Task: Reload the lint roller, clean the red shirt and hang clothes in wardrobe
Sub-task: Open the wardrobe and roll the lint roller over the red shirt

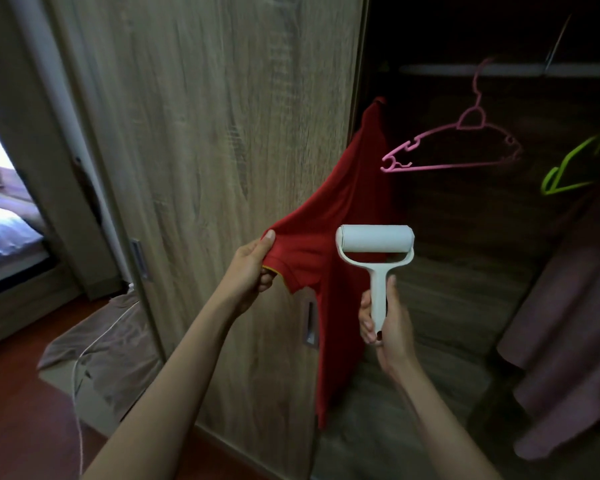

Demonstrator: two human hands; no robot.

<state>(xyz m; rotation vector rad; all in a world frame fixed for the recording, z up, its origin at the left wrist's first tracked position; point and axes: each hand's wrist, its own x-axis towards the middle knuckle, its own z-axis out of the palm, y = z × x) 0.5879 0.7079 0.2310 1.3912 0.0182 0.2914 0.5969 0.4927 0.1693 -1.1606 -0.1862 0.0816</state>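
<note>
A wood-grain wardrobe door [205, 133] fills the middle of a bedroom, with the dark open wardrobe to its right; inside, a pink hanger [458, 147] and a green hanger [568, 168] hang from the rail [465, 69], and a mauve garment [568, 323] hangs at the right edge; the red shirt [354, 181] hangs at the door's right edge; the left hand [250, 271] pinches its sleeve hem between thumb and fingers, holding it out leftward; the right hand [388, 327] grips the handle of the white lint roller [374, 239], roll uppermost, in front of the shirt; on the floor at left lie a brown cloth [118, 348] and a white cable [80, 393]
</note>
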